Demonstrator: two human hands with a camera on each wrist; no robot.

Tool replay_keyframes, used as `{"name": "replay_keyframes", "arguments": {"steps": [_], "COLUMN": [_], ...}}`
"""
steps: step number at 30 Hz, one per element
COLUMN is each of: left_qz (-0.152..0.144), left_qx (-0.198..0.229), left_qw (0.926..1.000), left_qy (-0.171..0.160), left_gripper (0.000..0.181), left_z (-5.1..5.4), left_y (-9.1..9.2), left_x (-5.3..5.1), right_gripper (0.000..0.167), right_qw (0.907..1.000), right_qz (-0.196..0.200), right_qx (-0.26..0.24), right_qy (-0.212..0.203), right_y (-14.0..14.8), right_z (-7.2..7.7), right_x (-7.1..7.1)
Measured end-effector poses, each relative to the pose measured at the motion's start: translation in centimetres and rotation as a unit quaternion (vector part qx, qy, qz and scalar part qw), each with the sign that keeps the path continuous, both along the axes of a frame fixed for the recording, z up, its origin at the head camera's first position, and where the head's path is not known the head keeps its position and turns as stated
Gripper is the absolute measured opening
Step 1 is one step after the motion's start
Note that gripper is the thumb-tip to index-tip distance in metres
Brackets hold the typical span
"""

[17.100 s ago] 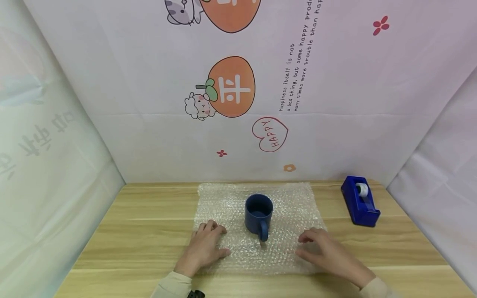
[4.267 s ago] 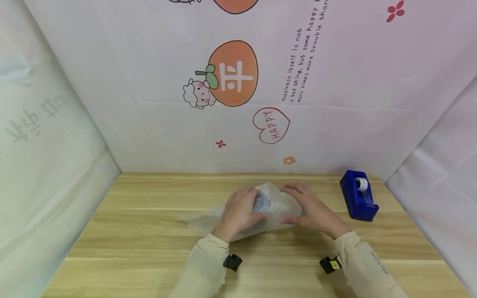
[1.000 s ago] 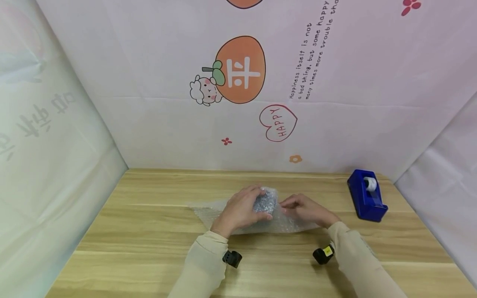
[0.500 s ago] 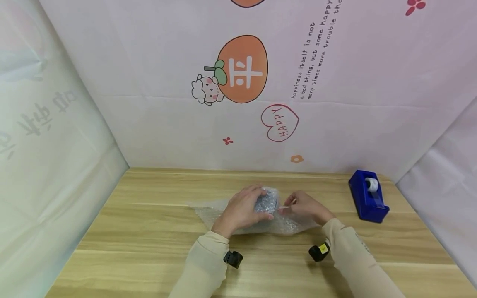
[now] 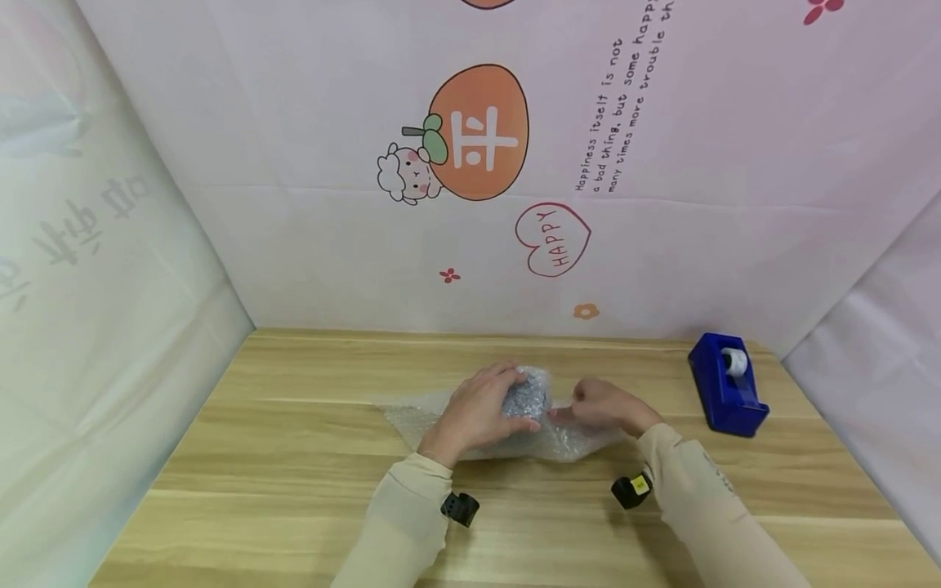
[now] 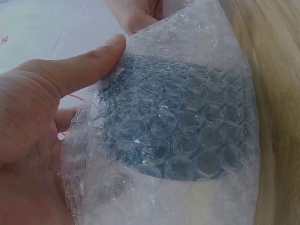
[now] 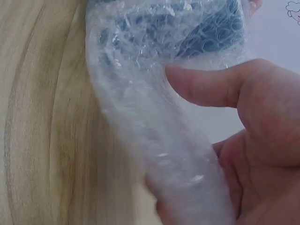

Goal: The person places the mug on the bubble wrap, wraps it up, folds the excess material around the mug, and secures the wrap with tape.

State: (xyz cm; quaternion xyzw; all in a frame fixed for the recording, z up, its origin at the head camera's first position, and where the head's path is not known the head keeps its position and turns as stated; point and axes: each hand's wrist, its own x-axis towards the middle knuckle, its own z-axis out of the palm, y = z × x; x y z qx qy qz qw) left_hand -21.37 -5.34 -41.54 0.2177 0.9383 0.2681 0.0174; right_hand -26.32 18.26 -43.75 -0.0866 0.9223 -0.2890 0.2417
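Observation:
A blue mug point(image 6: 183, 136) lies wrapped in clear bubble wrap point(image 5: 581, 441), its colour showing through the bubbles. My left hand point(image 5: 470, 415) holds the wrapped mug from the left, thumb along the near side and fingers over the far side. At the mug's right, my right hand point(image 5: 606, 406) grips the loose end of the wrap. In the right wrist view, its thumb point(image 7: 201, 86) presses by the mug's edge and its other fingers curl behind the wrap. Another loose end of the wrap spreads left, under my left wrist. The mug's handle cannot be made out.
A blue tape dispenser point(image 5: 728, 385) with a white roll stands at the table's back right. The wooden table point(image 5: 294, 490) meets a printed white backdrop point(image 5: 331, 269) behind, with white sheets on both sides.
Earlier the mug stood upright on the flat bubble wrap; now it is wrapped. Over the last second my right fingers have worked at the right end of the wrap, while my left hand stayed put.

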Motion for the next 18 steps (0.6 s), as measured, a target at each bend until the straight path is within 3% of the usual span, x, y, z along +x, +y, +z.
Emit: {"name": "replay_keyframes", "arguments": {"steps": [5,9,12,18], "left_qz": [0.001,0.003,0.005,0.008], "left_qx": [-0.002,-0.003,-0.004,0.012], "left_qw": [1.0,1.0,1.0,0.9999], "left_qy": [-0.001,-0.001,0.001,-0.004], "left_gripper": [0.072,0.071,0.072,0.074], "left_z": [0.1,0.1,0.1,-0.1], "left_y": [0.1,0.1,0.1,0.1], "left_x": [0.0,0.0,-0.1,-0.1], "right_gripper": [0.038,0.037,0.039,0.031], "right_qw": [0.999,0.9987,0.9986,0.9903], "right_qz": [0.0,0.027,0.026,-0.005], "right_qx": [-0.042,-0.034,-0.037,-0.139], "right_qy": [0.013,0.025,0.029,0.004], "right_y": [0.4,1.2,1.7,2.5], "right_z": [0.4,1.1,1.8,2.7], "right_x": [0.3,0.3,0.2,0.3]}}
